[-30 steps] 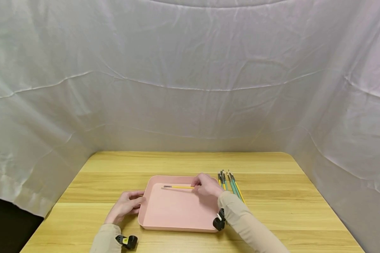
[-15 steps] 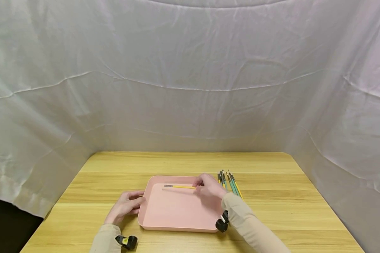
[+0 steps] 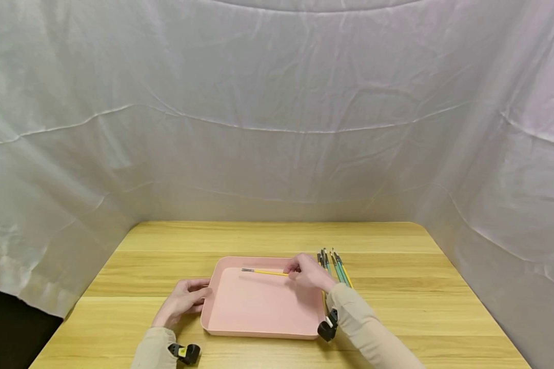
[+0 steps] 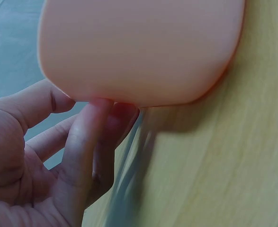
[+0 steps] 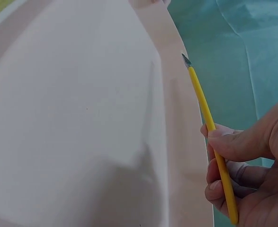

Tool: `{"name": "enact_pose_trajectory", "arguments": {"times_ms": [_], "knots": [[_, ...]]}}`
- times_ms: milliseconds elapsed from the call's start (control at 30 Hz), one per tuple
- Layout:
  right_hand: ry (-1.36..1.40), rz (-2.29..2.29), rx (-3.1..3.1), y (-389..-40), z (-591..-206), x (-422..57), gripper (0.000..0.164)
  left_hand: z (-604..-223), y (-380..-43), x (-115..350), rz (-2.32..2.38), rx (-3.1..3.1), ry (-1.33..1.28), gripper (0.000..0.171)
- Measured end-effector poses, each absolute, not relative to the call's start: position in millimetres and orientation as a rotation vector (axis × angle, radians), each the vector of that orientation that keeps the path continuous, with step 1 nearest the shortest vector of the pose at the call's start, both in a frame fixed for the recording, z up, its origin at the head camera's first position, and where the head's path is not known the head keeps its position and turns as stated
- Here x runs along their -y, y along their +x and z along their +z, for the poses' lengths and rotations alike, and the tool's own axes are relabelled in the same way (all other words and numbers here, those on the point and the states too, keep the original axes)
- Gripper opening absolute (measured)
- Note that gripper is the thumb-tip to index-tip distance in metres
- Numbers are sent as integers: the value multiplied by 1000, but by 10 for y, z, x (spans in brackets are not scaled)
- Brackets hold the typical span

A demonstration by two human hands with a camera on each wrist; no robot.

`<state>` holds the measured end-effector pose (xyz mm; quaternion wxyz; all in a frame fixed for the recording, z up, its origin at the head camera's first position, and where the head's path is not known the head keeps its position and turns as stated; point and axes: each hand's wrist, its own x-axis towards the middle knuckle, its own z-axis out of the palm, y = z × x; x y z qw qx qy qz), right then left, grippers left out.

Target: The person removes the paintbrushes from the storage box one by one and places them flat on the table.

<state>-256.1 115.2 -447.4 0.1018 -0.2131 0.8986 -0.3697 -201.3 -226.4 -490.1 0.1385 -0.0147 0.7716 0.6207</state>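
Observation:
A pink tray (image 3: pixel 258 312) lies on the wooden table, its inside bare. My left hand (image 3: pixel 182 300) grips the tray's left rim; in the left wrist view its thumb (image 4: pixel 84 146) presses one side of the wall with fingers on the other. Over the tray's far right part, my right hand (image 3: pixel 308 271) pinches a yellow-handled paintbrush (image 3: pixel 270 272), bristles pointing left. Up close in the right wrist view, thumb and fingers hold the yellow paintbrush (image 5: pixel 203 101) midway along its handle, and its shadow falls on the tray.
Several paintbrushes (image 3: pixel 340 269) with green and yellow handles lie just right of the tray, partly hidden behind the right forearm. Grey cloth (image 3: pixel 277 169) hangs behind the table (image 3: pixel 420 307) and along both sides.
My right hand has drifted slightly to the right over the tray, carrying the yellow paintbrush along. The left hand and the tray stay where they were.

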Motion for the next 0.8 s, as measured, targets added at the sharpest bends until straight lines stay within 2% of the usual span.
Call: {"name": "enact_pose_trajectory", "arguments": {"times_ms": [800], "knots": [[-635,-1147,-2681,-2441,-4441,-1264,12,-4897,-2004,2255,1795,-2245,-65,55]]}}
